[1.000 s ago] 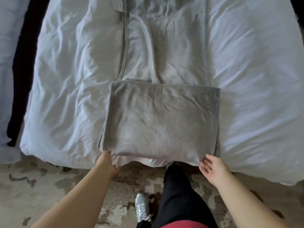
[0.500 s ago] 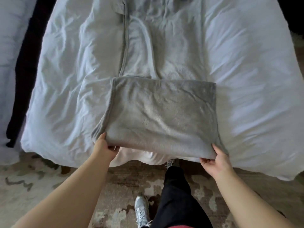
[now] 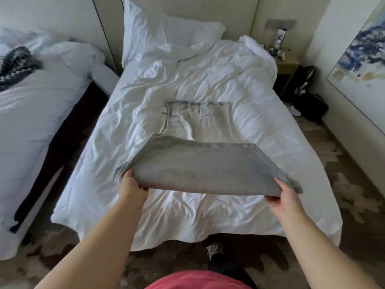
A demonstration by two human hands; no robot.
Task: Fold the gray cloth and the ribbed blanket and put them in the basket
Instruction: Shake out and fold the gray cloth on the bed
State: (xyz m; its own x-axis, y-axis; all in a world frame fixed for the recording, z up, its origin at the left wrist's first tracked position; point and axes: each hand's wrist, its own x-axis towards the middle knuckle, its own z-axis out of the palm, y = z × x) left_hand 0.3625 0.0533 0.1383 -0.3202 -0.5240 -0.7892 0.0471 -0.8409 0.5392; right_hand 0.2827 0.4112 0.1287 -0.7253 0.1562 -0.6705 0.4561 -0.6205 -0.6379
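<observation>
Two bare hands hold the folded gray cloth (image 3: 198,165) up over the foot of the bed (image 3: 187,215). The left hand (image 3: 130,185) pinches the cloth's near left corner, thumb on top and fingers curled underneath. The right hand (image 3: 285,197) pinches the near right corner the same way, with its fingers tucked below the fabric and the thumb lying along the edge. The cloth is a thick, flat rectangle of several layers, stretched between the hands. Its near edge is raised clear of the sheet, while whether the far edge touches the bedding cannot be told. A loose flap hangs down past the right hand.

Beyond the cloth, a second pale piece of fabric (image 3: 198,117) with a gray trimmed border lies spread flat on the middle of the bed, wrinkled and partly hidden behind the raised cloth. White rumpled bedding covers the mattress, and a white pillow (image 3: 166,36) leans against the wall at the head. No basket shows in this view.

To the left, well apart across a dark gap, stands another bed (image 3: 41,111) with white covers and a dark patterned item (image 3: 16,63) lying on it. On the right, a small nightstand (image 3: 287,65) sits beside the head of the bed, a dark bag (image 3: 308,101) rests on the floor near it, and a framed painting (image 3: 362,55) leans along the right wall. A patterned carpet (image 3: 354,195) covers the floor, and the person's red shirt (image 3: 198,280) fills the bottom edge
</observation>
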